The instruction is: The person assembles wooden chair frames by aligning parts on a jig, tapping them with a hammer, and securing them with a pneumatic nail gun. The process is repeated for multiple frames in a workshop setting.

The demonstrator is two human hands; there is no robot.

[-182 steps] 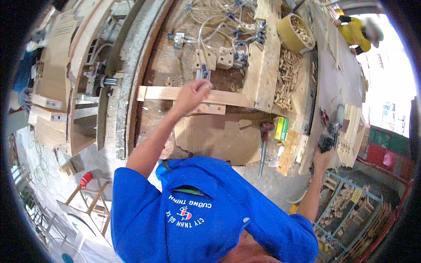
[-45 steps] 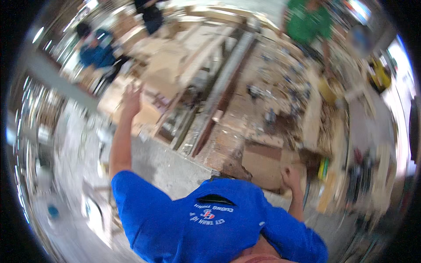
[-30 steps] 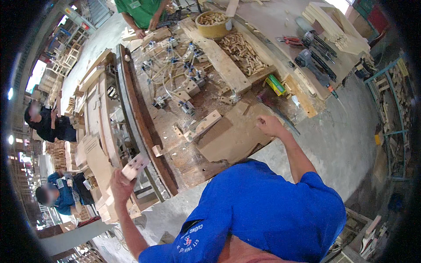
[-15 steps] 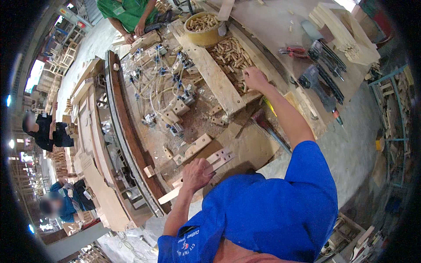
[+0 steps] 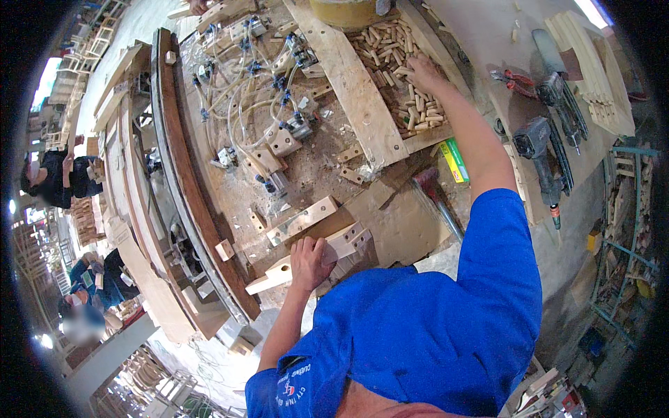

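Note:
My left hand [image 5: 309, 263] is closed around a pale wooden piece [image 5: 346, 242] with drilled holes, low at the bench's near side. A second drilled wooden block [image 5: 302, 220] lies just beyond it. My right hand [image 5: 426, 76] reaches into a wooden tray [image 5: 359, 104] of loose wooden dowels [image 5: 420, 111]. Its fingers are pinched together, with a dowel [image 5: 403, 71] showing at the tips; the palm side is hidden.
Pneumatic clamps with clear hoses [image 5: 258, 90] spread over the bench's middle. A hammer [image 5: 435, 202] and a green-yellow box [image 5: 454, 161] lie below the tray. Nail guns [image 5: 540, 150] and red pliers [image 5: 513, 81] are at right. Another person's hand [image 5: 198, 6] shows at the far edge.
My right hand has moved farther from me into the dowels, uncovering the tray's near end and the green-yellow box. My left hand keeps its wooden piece, which has turned slightly. The view has shifted.

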